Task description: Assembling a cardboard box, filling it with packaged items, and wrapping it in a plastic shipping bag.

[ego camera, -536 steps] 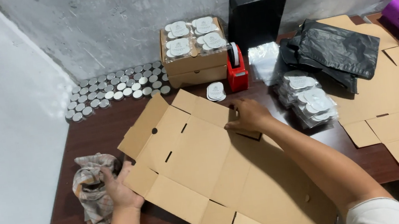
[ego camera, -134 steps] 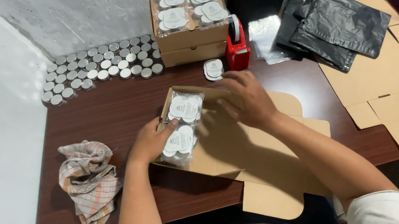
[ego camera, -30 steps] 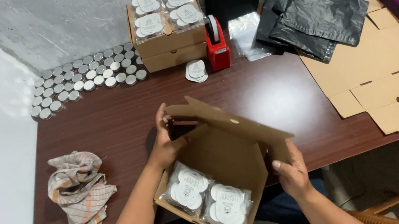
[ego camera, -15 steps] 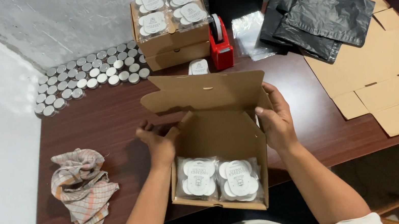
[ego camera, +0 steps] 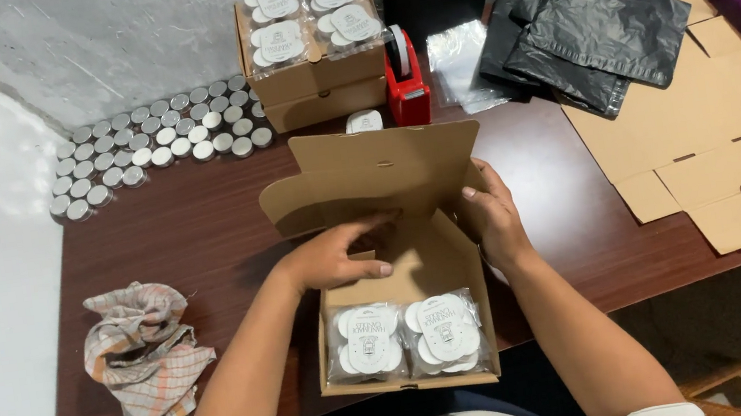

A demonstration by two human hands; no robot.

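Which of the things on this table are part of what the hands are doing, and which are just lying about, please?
In hand: cardboard box, left hand, right hand, wrapped packs.
Lying about: cloth, small tins, tape dispenser, black bags, flat cardboard.

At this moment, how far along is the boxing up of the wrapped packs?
Done: the cardboard box is folded into shape, with two wrapped packs lying in its near end. In hand: the left hand reaches inside while the right hand steadies the right wall. Left: the lid flap stands open, and the red tape dispenser sits apart, untouched.
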